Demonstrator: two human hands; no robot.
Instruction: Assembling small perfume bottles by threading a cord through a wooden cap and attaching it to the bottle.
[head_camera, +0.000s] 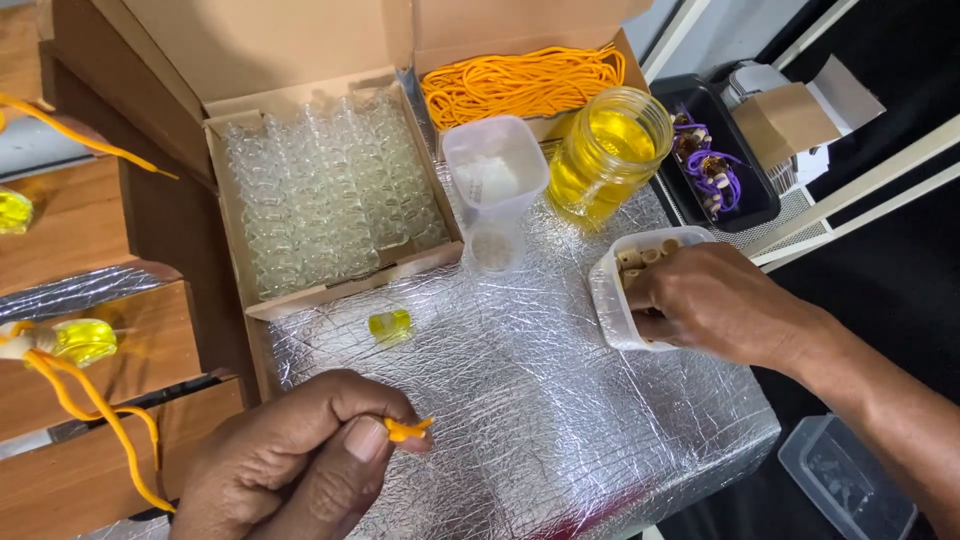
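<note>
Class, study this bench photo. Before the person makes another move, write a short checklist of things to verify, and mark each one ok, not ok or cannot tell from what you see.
1. Left hand has a firm pinch on the orange cord: ok, a short end shows past the fingertips.
2. Right hand has reached the white tub of corks: ok, fingers are inside it.
3. A cork is actually gripped: cannot tell, the fingers hide it.
4. Small filled vial lies clear of both hands on the foil: ok.
5. Jar of yellow liquid stands upright: ok, but it is open.
6. Box of empty vials is within reach: ok.
</note>
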